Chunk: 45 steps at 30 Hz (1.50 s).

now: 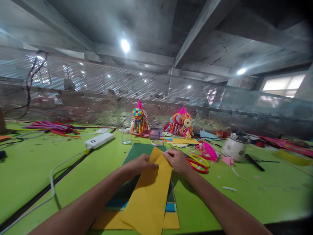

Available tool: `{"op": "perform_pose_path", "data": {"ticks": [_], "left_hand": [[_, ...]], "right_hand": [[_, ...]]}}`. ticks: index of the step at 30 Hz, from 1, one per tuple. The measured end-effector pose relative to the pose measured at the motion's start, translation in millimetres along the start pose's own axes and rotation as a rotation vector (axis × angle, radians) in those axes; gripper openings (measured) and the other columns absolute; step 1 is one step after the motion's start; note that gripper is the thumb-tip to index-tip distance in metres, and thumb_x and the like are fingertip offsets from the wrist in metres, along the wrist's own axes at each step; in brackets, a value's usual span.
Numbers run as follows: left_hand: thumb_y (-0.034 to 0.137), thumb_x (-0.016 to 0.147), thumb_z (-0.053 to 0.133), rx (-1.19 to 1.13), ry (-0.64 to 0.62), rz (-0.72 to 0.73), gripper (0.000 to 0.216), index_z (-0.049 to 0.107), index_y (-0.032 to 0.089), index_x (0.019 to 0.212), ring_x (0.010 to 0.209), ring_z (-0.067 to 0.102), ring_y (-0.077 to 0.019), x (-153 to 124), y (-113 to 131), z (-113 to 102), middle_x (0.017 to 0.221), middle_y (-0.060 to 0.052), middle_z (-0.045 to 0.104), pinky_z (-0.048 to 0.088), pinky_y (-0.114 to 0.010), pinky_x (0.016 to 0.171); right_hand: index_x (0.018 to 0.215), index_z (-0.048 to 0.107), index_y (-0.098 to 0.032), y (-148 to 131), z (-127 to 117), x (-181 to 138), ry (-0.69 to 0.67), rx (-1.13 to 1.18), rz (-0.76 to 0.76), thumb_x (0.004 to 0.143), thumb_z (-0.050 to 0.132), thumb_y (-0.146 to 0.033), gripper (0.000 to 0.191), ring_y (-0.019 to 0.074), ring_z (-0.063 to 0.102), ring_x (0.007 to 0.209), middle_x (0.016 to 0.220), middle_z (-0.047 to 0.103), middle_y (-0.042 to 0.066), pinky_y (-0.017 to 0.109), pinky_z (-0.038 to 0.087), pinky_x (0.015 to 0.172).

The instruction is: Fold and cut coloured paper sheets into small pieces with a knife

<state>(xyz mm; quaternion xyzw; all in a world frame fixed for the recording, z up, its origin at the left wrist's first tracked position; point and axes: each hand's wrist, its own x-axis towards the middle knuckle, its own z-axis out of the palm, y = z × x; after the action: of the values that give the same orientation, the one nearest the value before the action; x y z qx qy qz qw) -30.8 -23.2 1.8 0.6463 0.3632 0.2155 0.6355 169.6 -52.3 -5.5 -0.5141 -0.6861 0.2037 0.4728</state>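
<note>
A long yellow paper sheet lies folded over a dark green cutting mat on the green table. My left hand rests on the sheet's far left edge, its fingers curled and pressing down on the paper. My right hand pinches the far right corner of the same sheet. Under the sheet, blue and yellow paper sticks out near the front edge.
Red-and-yellow scissors lie just right of my right hand. A white power bank with a cable sits at left. Behind stand paper lanterns, a clear cup, a tape roll, a white pot and paper scraps.
</note>
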Motion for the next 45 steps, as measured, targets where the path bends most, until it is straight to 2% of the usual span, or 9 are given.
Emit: {"op": "perform_pose_path", "data": {"ticks": [4, 10, 14, 19, 28, 37, 45], "left_hand": [[0.042, 0.054, 0.085, -0.007, 0.013, 0.007, 0.044, 0.073, 0.01, 0.081, 0.063, 0.067, -0.0192, -0.2, 0.0, 1.0, 0.08, -0.01, 0.075, 0.051, -0.027, 0.059], [0.041, 0.055, 0.083, 0.01, 0.049, 0.005, 0.039, 0.072, 0.011, 0.078, 0.059, 0.064, -0.0172, -0.9, 2.9, 3.5, 0.074, -0.008, 0.074, 0.048, -0.026, 0.055], [0.044, 0.057, 0.082, 0.016, 0.065, -0.009, 0.042, 0.072, 0.011, 0.081, 0.056, 0.063, -0.0167, -1.0, 4.3, 1.4, 0.074, -0.008, 0.073, 0.047, -0.025, 0.052], [0.044, 0.056, 0.082, 0.046, 0.098, -0.011, 0.038, 0.069, 0.012, 0.072, 0.051, 0.059, -0.0147, 1.0, 2.9, -2.1, 0.064, -0.005, 0.069, 0.043, -0.024, 0.048], [0.04, 0.063, 0.08, 0.088, 0.054, -0.003, 0.032, 0.069, 0.012, 0.073, 0.052, 0.061, -0.0158, 1.8, 1.0, -3.5, 0.064, -0.005, 0.069, 0.044, -0.024, 0.048], [0.047, 0.059, 0.084, 0.141, 0.043, -0.031, 0.045, 0.073, 0.01, 0.081, 0.059, 0.065, -0.0191, 4.6, -2.2, -8.7, 0.075, -0.009, 0.074, 0.049, -0.026, 0.053], [0.04, 0.057, 0.087, 0.062, 0.027, -0.063, 0.042, 0.073, 0.01, 0.082, 0.057, 0.065, -0.018, 4.2, -1.2, -8.8, 0.074, -0.008, 0.074, 0.049, -0.026, 0.054]], "right_hand": [[0.067, 0.068, -0.015, -1.6, 1.1, -0.6, 0.033, -0.056, -0.055, 0.084, 0.051, -0.04, 0.035, 0.0153, 0.054, 0.061, 0.063, 0.064, 0.003, 0.025, 0.039, 0.056], [0.07, 0.07, -0.014, 0.6, -3.9, 1.4, 0.043, -0.09, -0.111, 0.085, 0.051, -0.04, 0.035, 0.0159, 0.055, 0.063, 0.065, 0.065, 0.004, 0.025, 0.04, 0.058], [0.068, 0.07, -0.014, 4.3, -9.2, 3.8, 0.005, -0.111, -0.098, 0.084, 0.053, -0.041, 0.036, 0.0154, 0.054, 0.061, 0.063, 0.064, 0.003, 0.025, 0.038, 0.057], [0.067, 0.069, -0.014, 5.6, -14.3, 5.1, -0.057, -0.114, -0.07, 0.084, 0.054, -0.042, 0.036, 0.0148, 0.053, 0.06, 0.063, 0.064, 0.003, 0.026, 0.038, 0.057], [0.057, 0.064, -0.017, 7.4, -12.0, 5.4, -0.092, -0.122, -0.047, 0.081, 0.055, -0.041, 0.035, 0.0129, 0.046, 0.055, 0.055, 0.057, 0.0, 0.025, 0.034, 0.054], [0.056, 0.063, -0.016, 9.5, -7.7, 4.1, -0.067, -0.178, -0.052, 0.083, 0.054, -0.037, 0.035, 0.0132, 0.048, 0.057, 0.056, 0.057, 0.0, 0.025, 0.034, 0.056], [0.054, 0.058, -0.017, 7.1, -11.8, 4.7, -0.081, -0.159, -0.089, 0.084, 0.054, -0.033, 0.034, 0.0122, 0.044, 0.055, 0.054, 0.05, -0.001, 0.025, 0.032, 0.056]]}}
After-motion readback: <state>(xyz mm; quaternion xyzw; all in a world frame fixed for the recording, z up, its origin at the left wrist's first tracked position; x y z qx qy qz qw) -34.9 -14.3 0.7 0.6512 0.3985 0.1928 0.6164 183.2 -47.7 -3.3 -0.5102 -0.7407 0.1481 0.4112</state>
